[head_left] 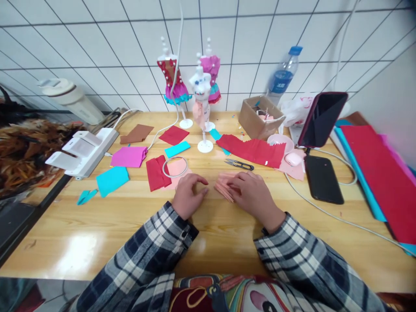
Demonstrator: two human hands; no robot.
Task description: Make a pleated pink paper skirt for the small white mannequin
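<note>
My right hand (251,193) rests over a pleated piece of pink crepe paper (224,185), its fingers closed on the near right part of it. To the left, my left hand (190,195) hovers low by the table with thumb and fingers curved apart and nothing between them. Just beyond it lie a white ring (175,175), a flat pink sheet (178,169) and a folded red piece (157,173). Thread snips (239,164) lie beyond my right hand, near a long red strip (253,149) with a jagged upper edge.
Small dressed mannequins (204,108) stand at the back. A cardboard box (260,117), a water bottle (284,76), a propped phone (321,121) and a flat phone (324,178) are to the right. A power strip (89,154) and blue paper (112,180) lie left. A cable (331,212) crosses the right side.
</note>
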